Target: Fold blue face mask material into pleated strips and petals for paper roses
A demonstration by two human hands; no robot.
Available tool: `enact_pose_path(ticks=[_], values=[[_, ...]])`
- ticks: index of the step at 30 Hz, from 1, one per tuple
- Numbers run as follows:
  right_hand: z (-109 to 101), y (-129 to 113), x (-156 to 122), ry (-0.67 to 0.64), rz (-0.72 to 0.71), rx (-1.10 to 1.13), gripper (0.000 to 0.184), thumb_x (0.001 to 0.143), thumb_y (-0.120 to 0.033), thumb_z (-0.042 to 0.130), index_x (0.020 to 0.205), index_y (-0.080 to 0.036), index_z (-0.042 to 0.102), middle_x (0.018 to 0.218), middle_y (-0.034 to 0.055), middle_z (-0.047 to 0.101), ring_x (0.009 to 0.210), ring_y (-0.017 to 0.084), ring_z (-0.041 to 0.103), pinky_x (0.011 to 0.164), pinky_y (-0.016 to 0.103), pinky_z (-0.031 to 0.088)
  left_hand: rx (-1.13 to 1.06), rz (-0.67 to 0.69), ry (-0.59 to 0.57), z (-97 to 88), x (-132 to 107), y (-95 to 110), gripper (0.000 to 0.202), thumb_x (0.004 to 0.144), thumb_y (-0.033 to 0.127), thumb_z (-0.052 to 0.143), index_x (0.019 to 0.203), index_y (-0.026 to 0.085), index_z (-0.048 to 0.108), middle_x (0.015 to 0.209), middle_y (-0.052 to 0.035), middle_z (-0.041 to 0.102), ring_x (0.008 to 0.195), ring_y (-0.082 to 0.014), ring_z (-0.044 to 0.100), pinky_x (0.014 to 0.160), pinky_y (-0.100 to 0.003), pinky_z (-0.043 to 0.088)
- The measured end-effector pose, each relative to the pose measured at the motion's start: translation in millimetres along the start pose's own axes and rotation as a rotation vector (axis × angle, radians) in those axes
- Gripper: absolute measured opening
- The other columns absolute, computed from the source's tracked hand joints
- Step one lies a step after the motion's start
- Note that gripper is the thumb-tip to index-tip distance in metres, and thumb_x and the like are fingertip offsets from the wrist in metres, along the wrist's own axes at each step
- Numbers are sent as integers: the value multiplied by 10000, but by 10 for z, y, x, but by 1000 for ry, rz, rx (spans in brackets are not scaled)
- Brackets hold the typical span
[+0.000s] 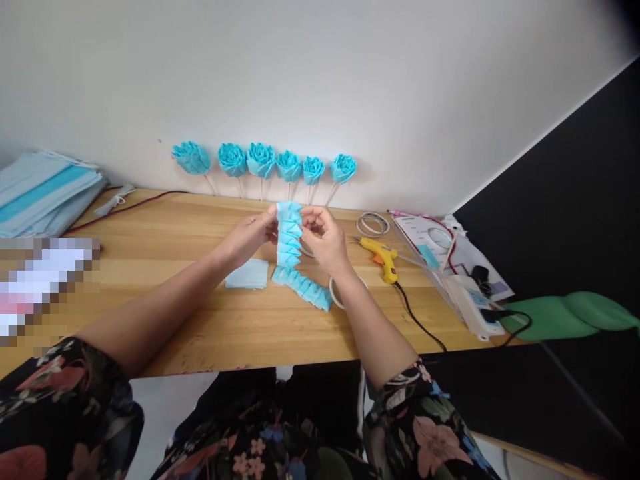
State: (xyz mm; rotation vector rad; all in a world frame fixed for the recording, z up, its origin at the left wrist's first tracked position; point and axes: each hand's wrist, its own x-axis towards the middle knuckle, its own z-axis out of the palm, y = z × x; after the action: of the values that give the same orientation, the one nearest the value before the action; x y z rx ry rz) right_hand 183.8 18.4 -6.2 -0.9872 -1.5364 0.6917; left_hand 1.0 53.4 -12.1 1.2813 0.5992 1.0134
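Note:
A long strip of folded light-blue pieces (293,257) hangs between my hands, and its lower end trails onto the wooden table (200,313). My left hand (253,235) pinches the strip's upper left edge. My right hand (325,237) pinches its upper right edge, fingers curled. A flat light-blue square (247,274) lies on the table under my left wrist. A roll of tape (336,293) sits partly hidden beneath my right wrist.
Several blue fabric roses on sticks (263,163) lean on the wall. A yellow glue gun (383,257) with a black cord, tape rings (373,224), a clear tray (440,257) and a white power strip (475,307) lie right. Blue face masks (43,190) are stacked left.

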Motion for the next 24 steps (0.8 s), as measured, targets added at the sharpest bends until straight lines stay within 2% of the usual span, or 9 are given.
enact_pose_path(ticks=[5, 9, 17, 21, 24], values=[[11, -19, -10, -25, -39, -53, 257, 824, -231, 666, 1072, -258, 608, 817, -36, 650, 748, 125, 609, 777, 297, 514, 84, 34, 46, -20, -16, 66, 277, 760, 437, 787, 741, 168, 722, 713, -20, 660, 672, -134, 565, 668, -271, 436], [34, -27, -18, -30, -41, -70, 297, 826, -233, 667, 1115, -272, 609, 801, -42, 644, 738, 126, 604, 783, 299, 525, 107, 5, 88, 11, -33, 106, 270, 710, 364, 809, 882, 162, 758, 806, -37, 725, 712, -147, 605, 716, -290, 455], [-30, -4, -7, -93, 114, 123, 390, 915, -469, 599, 1263, -294, 589, 962, 14, 719, 911, 190, 676, 863, 375, 564, 162, 67, 176, 43, -30, 128, 237, 726, 368, 780, 825, 154, 751, 807, -45, 739, 727, -154, 616, 710, -289, 455], [-4, 26, -12, -134, 144, 167, 471, 857, -507, 669, 1273, -297, 595, 1007, 23, 717, 925, 199, 673, 815, 361, 573, 168, 58, 163, 76, -47, 121, 265, 723, 374, 787, 878, 161, 756, 848, -46, 754, 758, -161, 633, 729, -296, 477], [30, 106, -22, -135, 169, 116, 504, 822, -519, 691, 1265, -297, 599, 1068, 33, 708, 926, 205, 667, 764, 349, 575, 174, 58, 137, 107, -64, 122, 285, 719, 369, 795, 910, 162, 754, 883, -46, 758, 812, -173, 646, 794, -319, 497]])
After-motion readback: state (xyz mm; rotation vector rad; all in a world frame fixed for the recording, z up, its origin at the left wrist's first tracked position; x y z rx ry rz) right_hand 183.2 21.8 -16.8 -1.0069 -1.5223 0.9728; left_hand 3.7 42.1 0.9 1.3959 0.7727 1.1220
